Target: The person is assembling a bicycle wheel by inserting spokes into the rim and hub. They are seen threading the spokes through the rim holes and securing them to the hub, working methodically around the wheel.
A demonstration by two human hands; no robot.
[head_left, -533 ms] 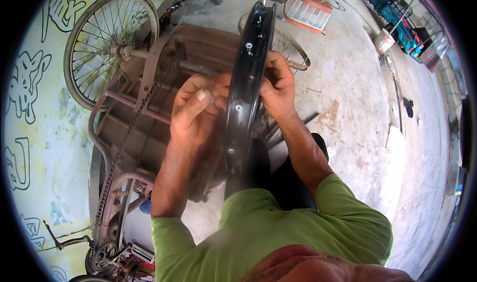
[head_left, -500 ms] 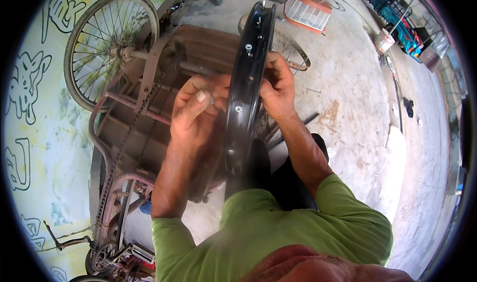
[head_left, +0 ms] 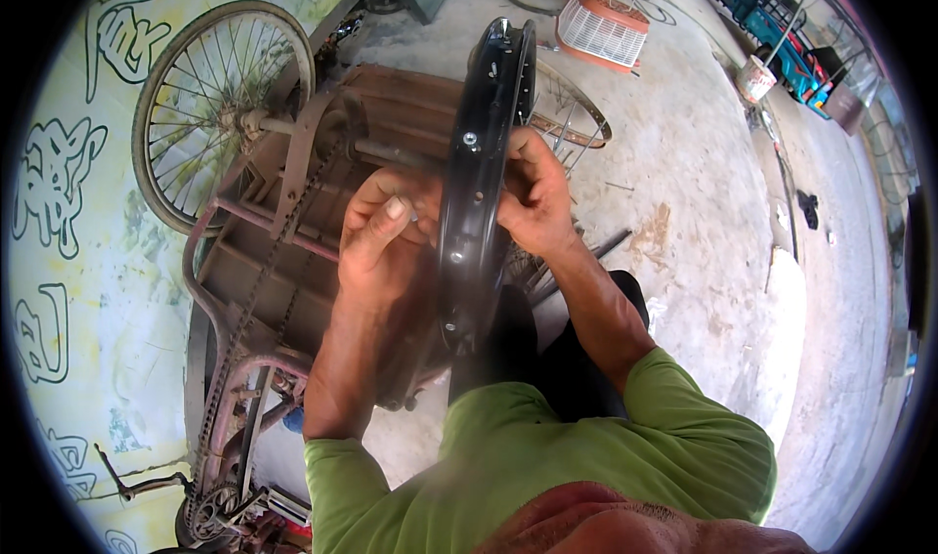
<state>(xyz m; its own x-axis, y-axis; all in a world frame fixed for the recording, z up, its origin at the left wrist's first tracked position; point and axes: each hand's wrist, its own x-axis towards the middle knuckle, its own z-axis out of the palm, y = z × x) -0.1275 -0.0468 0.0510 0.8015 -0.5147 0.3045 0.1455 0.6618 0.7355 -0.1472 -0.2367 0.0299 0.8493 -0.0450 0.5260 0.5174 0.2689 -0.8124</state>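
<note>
A black wheel rim stands upright in front of me, its outer channel facing up. Silvery spoke nipples sit in several of its holes, and one hole near its middle is bare. To its left, my left hand is closed in a pinch, with a small silvery piece, by its look a spoke nipple, at the fingertips. My right hand is curled against the rim's right side. Its fingertips are partly behind the rim, so what they grip is hidden.
A rusty tricycle frame lies on the left with a spoked wheel and a chain. Beyond the rim, another spoked wheel lies on the concrete floor. An orange and white basket and a bucket stand farther off.
The rim and both hands sit slightly lower in view. The bare hole and the nipples along the rim have shifted toward me. The left hand keeps its pinch.
</note>
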